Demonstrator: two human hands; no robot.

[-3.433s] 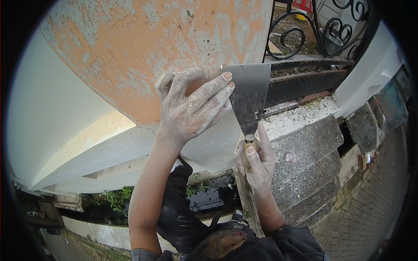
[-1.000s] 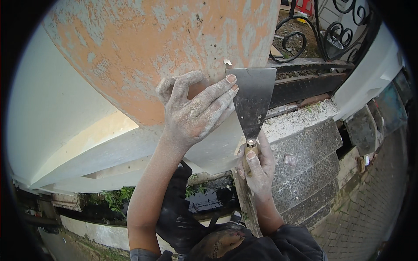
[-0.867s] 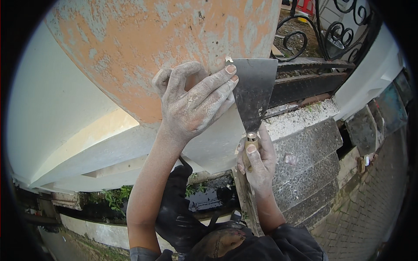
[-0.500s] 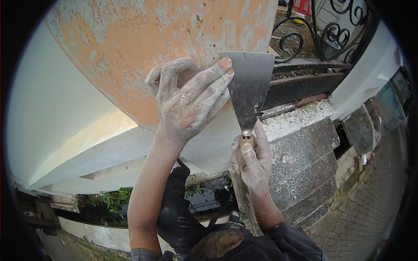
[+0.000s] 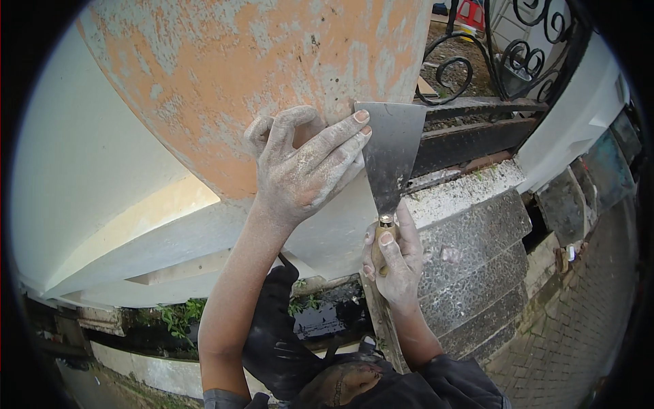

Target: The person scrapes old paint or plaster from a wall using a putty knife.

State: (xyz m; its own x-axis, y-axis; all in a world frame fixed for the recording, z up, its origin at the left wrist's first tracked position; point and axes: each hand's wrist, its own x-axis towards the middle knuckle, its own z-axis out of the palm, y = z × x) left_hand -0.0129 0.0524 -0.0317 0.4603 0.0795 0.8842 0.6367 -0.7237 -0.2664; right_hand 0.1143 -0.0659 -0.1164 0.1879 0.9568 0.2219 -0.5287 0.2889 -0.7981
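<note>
A wide-bladed scraper (image 5: 391, 146) points blade-up in front of the wall, its face toward me. My right hand (image 5: 398, 262) is closed around its wooden handle (image 5: 386, 247), thumb lying along the front. Dust coats both hands. Two fingertips of my left hand (image 5: 303, 167) press together on the upper left edge of the blade; its other fingers are bent, and the thumb is hidden. Behind the left hand stands a curved wall (image 5: 204, 88) of orange paint with patchy grey showing through.
Black scrolled ironwork (image 5: 456, 71) stands beyond the scraper at the right. Stepped, speckled stone slabs (image 5: 470, 252) lie below it, with a brick-paved lane (image 5: 565, 320) alongside. A ditch of dark water (image 5: 330, 313) runs beneath my arms, near green plants (image 5: 180, 317).
Both hands and the scraper sit a little lower in view. My left hand has shifted slightly right, its fingertips still at the blade's edge.
</note>
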